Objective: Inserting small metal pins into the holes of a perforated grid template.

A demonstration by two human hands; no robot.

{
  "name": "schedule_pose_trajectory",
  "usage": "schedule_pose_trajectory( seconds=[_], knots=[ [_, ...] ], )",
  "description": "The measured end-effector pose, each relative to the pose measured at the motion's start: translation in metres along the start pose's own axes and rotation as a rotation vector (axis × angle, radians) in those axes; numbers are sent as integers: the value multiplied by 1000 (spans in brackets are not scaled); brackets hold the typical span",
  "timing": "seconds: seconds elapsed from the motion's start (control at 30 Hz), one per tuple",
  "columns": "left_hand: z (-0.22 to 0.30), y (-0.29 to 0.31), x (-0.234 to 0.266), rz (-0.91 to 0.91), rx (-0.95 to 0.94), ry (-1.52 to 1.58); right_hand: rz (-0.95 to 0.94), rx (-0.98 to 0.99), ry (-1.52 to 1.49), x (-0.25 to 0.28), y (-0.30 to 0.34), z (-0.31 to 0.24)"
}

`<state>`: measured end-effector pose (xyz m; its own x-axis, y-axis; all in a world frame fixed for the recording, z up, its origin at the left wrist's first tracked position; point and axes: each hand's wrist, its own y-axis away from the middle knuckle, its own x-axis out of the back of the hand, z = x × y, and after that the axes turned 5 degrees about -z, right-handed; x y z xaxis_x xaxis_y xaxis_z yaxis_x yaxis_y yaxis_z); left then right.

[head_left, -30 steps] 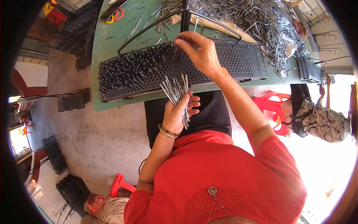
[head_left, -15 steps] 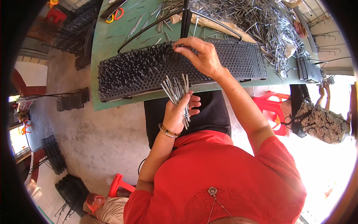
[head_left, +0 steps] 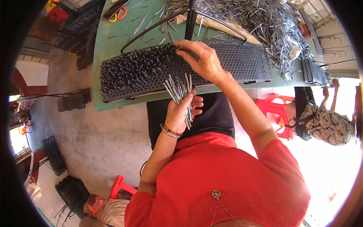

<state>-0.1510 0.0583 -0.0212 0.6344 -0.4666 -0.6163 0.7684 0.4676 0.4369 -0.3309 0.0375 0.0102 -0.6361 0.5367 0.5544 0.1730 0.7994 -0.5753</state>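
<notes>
A bundle of thin silvery metal pins [head_left: 177, 89] stands fanned out in my left hand [head_left: 178, 113], whose thumb presses it while the other fingers curl loosely. In front of me lies a long black perforated panel [head_left: 242, 62] with rows of small round holes. Its left half bristles with upright pins [head_left: 128, 72]; the right half shows bare holes. My right hand [head_left: 206, 62] hovers over the panel's middle, at the border of the filled part. The thumb and index finger are a little apart there, and I see nothing between them.
Loose pins [head_left: 261, 22] heap on brown paper across the green table [head_left: 130, 32]. A black metal stand [head_left: 190, 22] rises behind the panel. Scissors [head_left: 118, 16] lie at the far left. A red stool [head_left: 276, 109] and another person [head_left: 325, 121] are at right.
My right thumb and index finger, pinched together at the panel before, have parted slightly. The left hand with its pins has barely moved.
</notes>
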Motion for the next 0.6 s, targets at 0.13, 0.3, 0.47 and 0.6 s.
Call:
schedule_pose_trajectory(
  seconds=[0.13,0.3,0.47,0.6],
  knots=[
    [1,0,1,-23,3,-4,-57,167,106,-4,-3,7],
    [2,-1,1,-50,6,-17,-18,227,131,-8,-7,6],
    [1,0,0,-75,49,-27,-44,209,256,-3,-7,0],
    [0,-1,3,-78,45,-47,16,127,266,-3,-2,1]
  ],
)
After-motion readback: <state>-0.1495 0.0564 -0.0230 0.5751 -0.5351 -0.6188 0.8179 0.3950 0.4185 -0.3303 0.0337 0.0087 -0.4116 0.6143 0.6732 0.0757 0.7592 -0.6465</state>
